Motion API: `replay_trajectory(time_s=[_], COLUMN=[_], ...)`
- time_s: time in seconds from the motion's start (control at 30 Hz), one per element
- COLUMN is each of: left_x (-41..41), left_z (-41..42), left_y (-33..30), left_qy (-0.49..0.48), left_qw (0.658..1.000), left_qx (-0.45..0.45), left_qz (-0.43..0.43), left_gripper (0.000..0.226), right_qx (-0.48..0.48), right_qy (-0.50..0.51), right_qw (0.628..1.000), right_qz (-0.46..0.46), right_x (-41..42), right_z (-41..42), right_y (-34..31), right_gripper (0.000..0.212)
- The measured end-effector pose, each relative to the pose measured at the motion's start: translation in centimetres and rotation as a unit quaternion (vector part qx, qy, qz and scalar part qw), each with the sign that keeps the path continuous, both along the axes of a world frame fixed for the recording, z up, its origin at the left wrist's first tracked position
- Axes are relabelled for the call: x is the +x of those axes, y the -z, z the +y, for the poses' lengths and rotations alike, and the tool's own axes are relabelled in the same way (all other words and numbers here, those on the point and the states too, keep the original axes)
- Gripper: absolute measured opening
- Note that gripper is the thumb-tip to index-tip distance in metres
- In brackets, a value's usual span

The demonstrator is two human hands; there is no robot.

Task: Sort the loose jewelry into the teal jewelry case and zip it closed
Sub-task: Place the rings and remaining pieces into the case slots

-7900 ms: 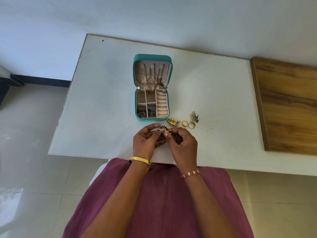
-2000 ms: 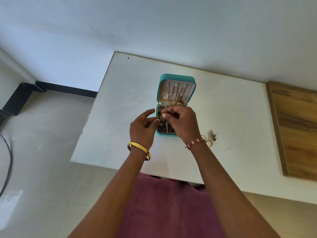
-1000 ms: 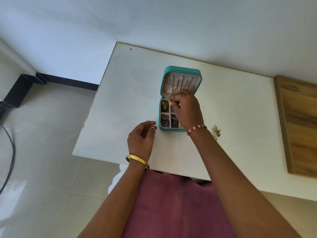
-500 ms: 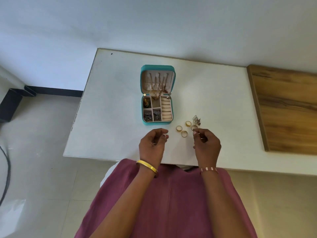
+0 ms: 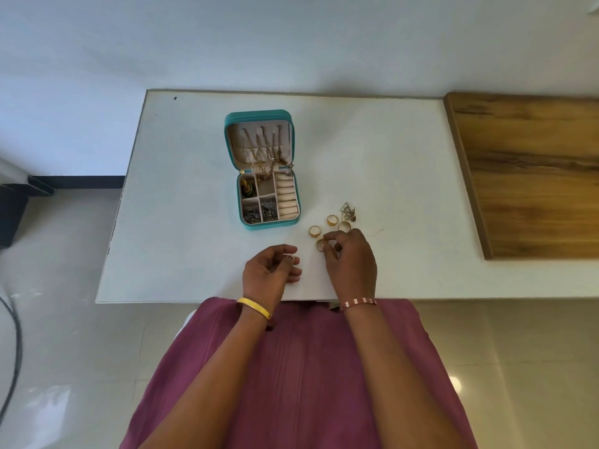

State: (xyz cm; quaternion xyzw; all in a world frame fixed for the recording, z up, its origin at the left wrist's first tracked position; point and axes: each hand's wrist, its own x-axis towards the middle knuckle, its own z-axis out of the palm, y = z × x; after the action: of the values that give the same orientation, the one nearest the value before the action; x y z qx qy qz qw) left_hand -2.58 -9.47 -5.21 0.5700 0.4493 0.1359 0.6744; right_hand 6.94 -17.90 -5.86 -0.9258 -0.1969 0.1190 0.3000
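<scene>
Under the fingertips of your right hand a gold ring is lying on the counter, and you are pinching it; light, hard and slick, it is probably best nipped across the band. Your left hand is resting loosely curled beside it, seemingly holding nothing. Ahead and left, the teal jewelry case is standing open.
</scene>
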Motion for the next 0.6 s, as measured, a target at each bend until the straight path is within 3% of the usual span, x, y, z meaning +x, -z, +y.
replay_trajectory(time_s=[0.17,0.6], left_x=[-0.1,-0.1], left_z=[0.1,0.2], left_y=[0.1,0.0], left_qy=[0.007,0.002], left_qw=[1.000,0.999], left_qx=[0.003,-0.027], left_qz=[0.004,-0.021], left_gripper=[0.019,0.015], right_qx=[-0.003,0.134], right_qy=[0.003,-0.024], right_qw=[1.000,0.989], right_qz=[0.004,0.058], right_x=[-0.1,-2.0], right_z=[0.0,1.1], right_y=[-0.3,-0.8], right_gripper=[0.010,0.003])
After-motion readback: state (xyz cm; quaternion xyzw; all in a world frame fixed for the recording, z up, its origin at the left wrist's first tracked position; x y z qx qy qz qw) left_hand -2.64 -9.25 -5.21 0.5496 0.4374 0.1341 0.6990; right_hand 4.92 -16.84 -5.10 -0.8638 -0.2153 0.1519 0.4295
